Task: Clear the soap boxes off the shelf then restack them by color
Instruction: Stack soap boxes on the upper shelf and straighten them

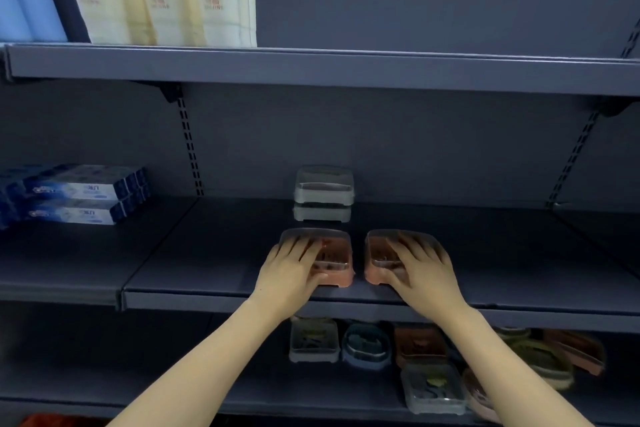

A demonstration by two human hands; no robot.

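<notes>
Hands (360,270) rest on two pink soap boxes (341,255), middle shelf (207,253).

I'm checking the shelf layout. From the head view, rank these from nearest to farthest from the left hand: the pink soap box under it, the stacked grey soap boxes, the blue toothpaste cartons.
1. Pink soap box: under the left hand, shelf front.
2. Stacked grey soap boxes: just behind, towards the shelf back.
3. Blue toothpaste cartons: far left.
</notes>
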